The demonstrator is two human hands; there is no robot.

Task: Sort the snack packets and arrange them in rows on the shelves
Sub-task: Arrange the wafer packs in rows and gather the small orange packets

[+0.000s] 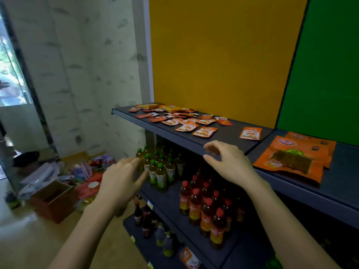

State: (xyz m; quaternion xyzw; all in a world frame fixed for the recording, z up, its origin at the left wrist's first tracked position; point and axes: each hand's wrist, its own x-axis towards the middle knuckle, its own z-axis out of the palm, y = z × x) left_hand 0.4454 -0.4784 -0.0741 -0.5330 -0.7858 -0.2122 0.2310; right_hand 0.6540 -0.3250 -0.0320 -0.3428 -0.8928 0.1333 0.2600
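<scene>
Snack packets (186,121) lie scattered on the top shelf (229,133) mid-frame, left hand (120,179) loose and empty lower left, right hand (227,162) at the shelf lip half-curled, seemingly holding nothing, and a hasty rake could sweep packets over the edge onto the bottles (206,208) below.

Dark top shelf (228,133): small orange snack packets (186,121) scattered flat toward the left, one lone packet (250,133) lying apart. Adjoining shelf section (342,171): large orange pouches (291,158), overlapping. Lower shelf (169,200): green-capped bottles (159,171) and red-capped bottles (206,208), upright in groups.
</scene>
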